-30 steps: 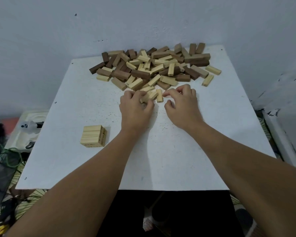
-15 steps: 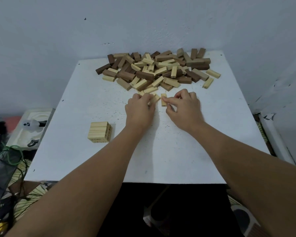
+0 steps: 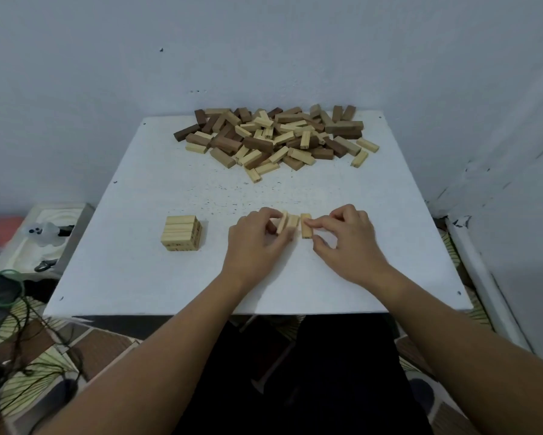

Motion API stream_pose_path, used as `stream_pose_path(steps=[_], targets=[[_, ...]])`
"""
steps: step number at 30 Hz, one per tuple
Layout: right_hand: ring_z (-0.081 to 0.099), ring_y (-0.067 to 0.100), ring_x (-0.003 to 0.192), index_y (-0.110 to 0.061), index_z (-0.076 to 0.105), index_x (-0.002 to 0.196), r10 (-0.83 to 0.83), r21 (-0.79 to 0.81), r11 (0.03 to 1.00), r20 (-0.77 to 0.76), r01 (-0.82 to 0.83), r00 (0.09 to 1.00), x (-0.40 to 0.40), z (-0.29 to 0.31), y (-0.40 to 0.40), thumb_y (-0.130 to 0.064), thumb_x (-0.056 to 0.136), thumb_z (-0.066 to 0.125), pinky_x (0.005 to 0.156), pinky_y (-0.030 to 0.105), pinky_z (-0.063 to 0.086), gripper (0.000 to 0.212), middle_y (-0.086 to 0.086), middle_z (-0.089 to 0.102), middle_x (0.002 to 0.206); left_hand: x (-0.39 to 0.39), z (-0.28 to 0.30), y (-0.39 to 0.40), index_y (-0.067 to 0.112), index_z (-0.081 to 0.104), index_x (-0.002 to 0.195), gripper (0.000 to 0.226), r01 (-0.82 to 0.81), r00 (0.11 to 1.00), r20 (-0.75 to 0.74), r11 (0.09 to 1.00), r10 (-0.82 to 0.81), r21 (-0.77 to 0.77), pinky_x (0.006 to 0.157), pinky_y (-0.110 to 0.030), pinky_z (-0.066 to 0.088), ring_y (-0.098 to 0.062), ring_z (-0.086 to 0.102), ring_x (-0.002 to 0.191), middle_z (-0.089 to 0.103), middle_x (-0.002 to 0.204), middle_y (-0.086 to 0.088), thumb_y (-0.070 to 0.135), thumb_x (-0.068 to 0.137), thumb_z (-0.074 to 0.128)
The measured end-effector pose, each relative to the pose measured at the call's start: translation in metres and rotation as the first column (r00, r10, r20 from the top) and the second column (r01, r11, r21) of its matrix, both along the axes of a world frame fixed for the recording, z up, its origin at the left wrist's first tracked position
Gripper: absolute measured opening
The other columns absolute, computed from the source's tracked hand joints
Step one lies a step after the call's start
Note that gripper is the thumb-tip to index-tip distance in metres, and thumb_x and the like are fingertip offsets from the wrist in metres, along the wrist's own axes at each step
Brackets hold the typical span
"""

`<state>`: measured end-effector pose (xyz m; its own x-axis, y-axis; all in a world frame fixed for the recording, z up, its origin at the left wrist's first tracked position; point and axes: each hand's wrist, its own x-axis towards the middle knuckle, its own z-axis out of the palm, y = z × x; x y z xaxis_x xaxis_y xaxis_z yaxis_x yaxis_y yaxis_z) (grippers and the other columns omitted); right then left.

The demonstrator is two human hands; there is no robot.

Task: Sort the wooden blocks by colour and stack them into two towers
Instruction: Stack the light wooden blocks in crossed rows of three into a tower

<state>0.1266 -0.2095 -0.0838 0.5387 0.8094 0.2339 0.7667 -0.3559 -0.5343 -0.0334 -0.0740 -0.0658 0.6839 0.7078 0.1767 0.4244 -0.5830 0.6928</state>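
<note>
A heap of light and dark wooden blocks (image 3: 273, 138) lies at the far side of the white table (image 3: 138, 277). A short tower of light blocks (image 3: 180, 232) stands at the left. In the middle, my left hand (image 3: 257, 243) grips two light blocks (image 3: 287, 222) between thumb and fingers. Right beside them, my right hand (image 3: 347, 238) pinches a third light block (image 3: 305, 226) that lies on the table. The three blocks sit side by side, almost touching.
A white tray (image 3: 28, 246) with a small frosted bottle (image 3: 44, 233) stands on the floor to the left, beside green cables (image 3: 0, 287). Walls close in behind and to the right of the table. A patterned mat covers the floor.
Both hands have drawn three light blocks away from the heap's front edge toward me, into the middle of the table. The camera has tilted, so the table sits lower in view.
</note>
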Motion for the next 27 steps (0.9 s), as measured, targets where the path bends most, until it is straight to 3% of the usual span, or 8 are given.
stream_pose_path(steps=[4,7,10,13,16,23,27], targets=[[0.037,0.015,0.106,-0.044,0.062,0.129,0.014,-0.052,0.999,0.008,-0.013,1.000,-0.0050,0.0052,-0.0003,-0.049,0.087,0.067,0.103,0.033,0.033,0.043,-0.011,0.040,0.111,-0.0024,-0.0030,-0.0017,0.026,0.061,0.126,0.029,-0.038,0.999,0.034,0.999,0.039,-0.020,0.084,-0.048,0.051,-0.007,0.060,0.083,0.065,0.086,0.014,0.041,0.100,0.061],[0.037,0.015,0.108,-0.044,0.060,0.130,0.017,-0.065,0.998,0.012,-0.016,1.000,-0.0069,0.0053,0.0029,-0.052,0.086,0.067,0.104,0.031,0.031,0.045,-0.012,0.041,0.113,-0.0025,-0.0024,-0.0030,0.025,0.062,0.128,0.027,-0.046,0.997,0.059,0.999,0.047,-0.030,0.081,-0.044,0.052,-0.007,0.062,0.081,0.066,0.085,0.011,0.034,0.103,0.056],[0.037,0.014,0.109,-0.045,0.062,0.128,0.009,-0.049,0.999,-0.007,-0.010,1.000,-0.0046,0.0028,0.0021,-0.052,0.087,0.068,0.105,0.032,0.030,0.043,-0.014,0.041,0.113,-0.0029,-0.0025,-0.0030,0.026,0.070,0.118,0.021,-0.054,0.994,0.089,0.997,0.059,-0.059,0.075,-0.037,0.050,-0.005,0.062,0.081,0.068,0.084,0.012,0.028,0.104,0.054],[0.040,0.014,0.112,-0.045,0.065,0.126,0.014,-0.019,1.000,-0.006,-0.014,1.000,-0.0036,0.0023,0.0025,-0.052,0.088,0.068,0.105,0.032,0.031,0.038,-0.014,0.046,0.116,-0.0005,-0.0080,-0.0038,0.030,0.078,0.101,0.019,-0.117,0.993,0.023,0.989,0.116,0.093,0.083,-0.042,0.045,-0.016,0.054,0.091,0.062,0.085,0.013,0.037,0.097,0.061],[0.041,0.012,0.111,-0.043,0.068,0.121,0.026,0.015,1.000,-0.014,-0.026,1.000,-0.0037,0.0022,0.0042,-0.052,0.088,0.069,0.104,0.035,0.035,0.035,-0.016,0.054,0.119,0.0014,-0.0099,-0.0037,0.029,0.079,0.097,0.016,-0.142,0.990,-0.009,0.982,0.144,0.124,0.088,-0.043,0.041,-0.021,0.050,0.096,0.059,0.086,0.010,0.038,0.094,0.066],[0.039,0.006,0.104,-0.038,0.071,0.119,0.071,0.063,0.995,-0.010,-0.071,0.997,-0.0036,-0.0018,0.0042,-0.053,0.089,0.069,0.101,0.039,0.041,0.033,-0.020,0.062,0.115,-0.0031,-0.0069,-0.0022,0.026,0.081,0.106,0.021,-0.055,0.998,0.040,0.996,0.053,0.064,0.088,-0.049,0.048,-0.017,0.058,0.089,0.069,0.084,0.011,0.038,0.095,0.068],[0.044,0.012,0.111,-0.039,0.063,0.130,0.048,0.036,0.998,-0.035,-0.047,0.998,-0.0031,0.0036,0.0032,-0.062,0.084,0.072,0.102,0.034,0.038,0.052,-0.016,0.058,0.119,-0.0041,-0.0010,-0.0048,0.029,0.079,0.109,0.020,-0.039,0.998,0.055,0.999,0.038,0.028,0.084,-0.040,0.051,-0.005,0.060,0.086,0.070,0.082,0.016,0.039,0.095,0.070]])
